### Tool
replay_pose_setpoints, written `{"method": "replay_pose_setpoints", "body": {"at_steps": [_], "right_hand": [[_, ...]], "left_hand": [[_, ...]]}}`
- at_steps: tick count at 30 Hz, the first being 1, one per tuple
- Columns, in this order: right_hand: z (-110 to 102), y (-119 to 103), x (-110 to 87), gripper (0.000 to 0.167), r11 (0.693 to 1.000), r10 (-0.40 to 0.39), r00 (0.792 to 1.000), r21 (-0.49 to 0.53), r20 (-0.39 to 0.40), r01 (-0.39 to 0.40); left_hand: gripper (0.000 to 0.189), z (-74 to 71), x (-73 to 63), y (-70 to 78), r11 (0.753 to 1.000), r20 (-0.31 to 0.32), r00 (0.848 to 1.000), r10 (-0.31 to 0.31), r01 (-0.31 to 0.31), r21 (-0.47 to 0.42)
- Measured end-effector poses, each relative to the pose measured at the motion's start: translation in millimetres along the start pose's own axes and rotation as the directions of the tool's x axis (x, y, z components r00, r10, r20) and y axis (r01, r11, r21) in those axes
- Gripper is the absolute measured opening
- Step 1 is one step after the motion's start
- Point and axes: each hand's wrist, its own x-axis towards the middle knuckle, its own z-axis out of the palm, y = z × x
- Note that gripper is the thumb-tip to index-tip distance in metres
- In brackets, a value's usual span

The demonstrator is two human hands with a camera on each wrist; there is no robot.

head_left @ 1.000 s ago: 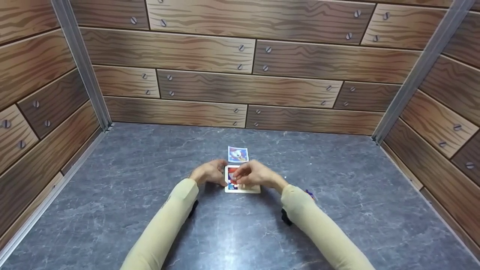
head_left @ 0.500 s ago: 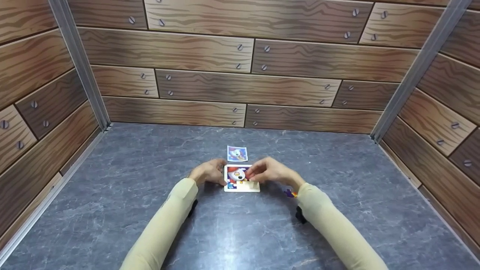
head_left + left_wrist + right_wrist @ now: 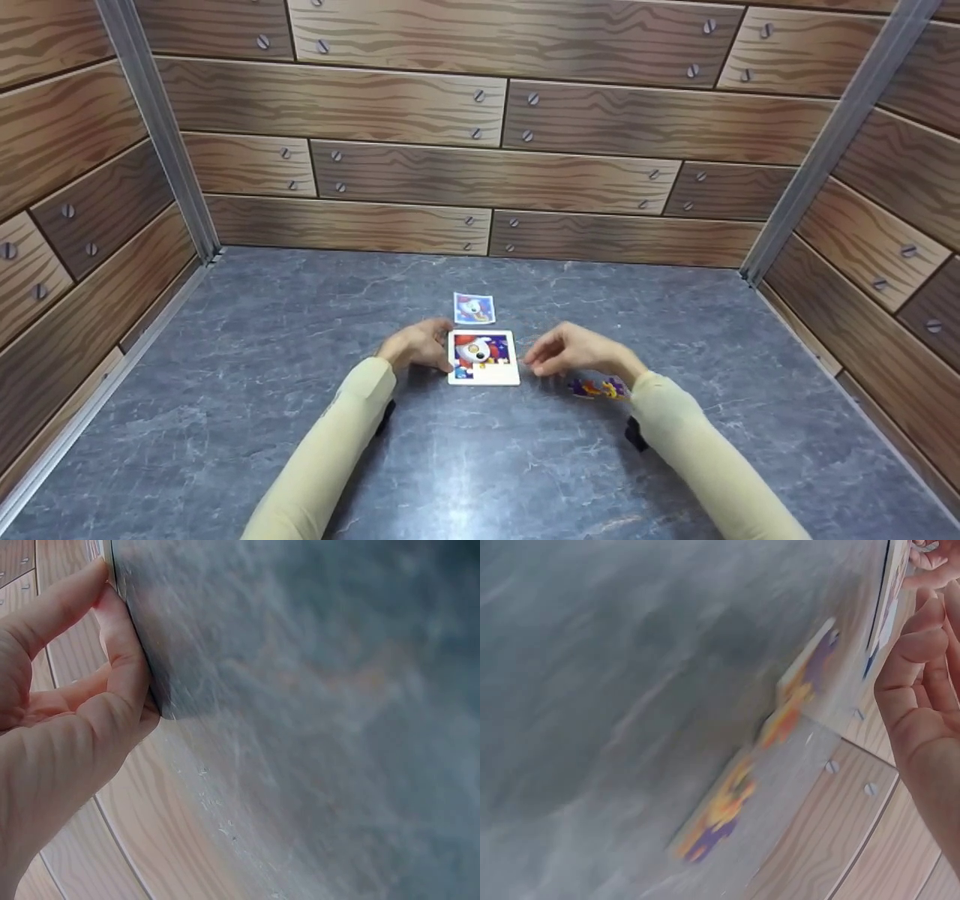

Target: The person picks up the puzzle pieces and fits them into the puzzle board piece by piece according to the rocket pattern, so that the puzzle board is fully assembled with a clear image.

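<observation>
A jigsaw puzzle board (image 3: 500, 375) with a white frame lies flat in front of me. Pieces showing a white cartoon head and a red hat fill its upper part and lower left corner; the lower right shows bare tray. My left hand (image 3: 421, 345) holds the board's left edge, thumb near the front corner and fingers toward the back one. In the left wrist view the bent fingers lie along that edge. Just right of the board hovers my right hand (image 3: 570, 351), fingers loosely bent, holding nothing. Two loose puzzle pieces (image 3: 583, 387) in purple, orange and yellow lie beside its wrist.
Behind the board lies a small picture card (image 3: 474, 308) with the same cartoon. The grey marbled tabletop (image 3: 337, 300) is enclosed by wood-patterned walls (image 3: 420, 169) at the back and both sides.
My right hand has let go of a piece at the board's upper right and drawn off rightward, uncovering the picture and the loose pieces. The left hand has stayed at the board's edge.
</observation>
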Motion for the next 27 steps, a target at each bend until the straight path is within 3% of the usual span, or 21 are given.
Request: {"method": "replay_pose_setpoints", "body": {"at_steps": [4,10,14,21,27], "right_hand": [[-3,10,-10.2,0.029,1.0,-0.003,1.0,-0.025,-0.002,0.003],[-12,19,-25.3,0.024,0.993,-0.025,1.0,-0.113,-0.008,0.024],[-19,25,-32.6,0.024,0.99,-0.039,0.999,-0.137,-0.003,0.038],[-27,35,-39.4,0.029,0.979,-0.042,0.997,-0.198,0.063,0.054],[-31,38,-41.3,0.033,0.968,-0.003,0.998,-0.25,0.061,0.018]], "left_hand": [[0.068,0.1,-0.8,-0.3,1.0,-0.001,1.0,-0.028,0.028,0.003],[0.07,0.1,-1.9,-0.9,1.0,-0.012,1.0,0.016,-0.016,0.019],[0.072,0.7,-1.7,-1.1,1.0,-0.024,1.0,0.011,-0.01,0.025],[0.075,1.8,-2.1,-1.0,1.0,-0.031,0.999,-0.026,0.026,-0.003],[0.073,-0.3,-2.8,-0.6,1.0,-0.034,0.999,-0.025,0.025,0.01]]}}
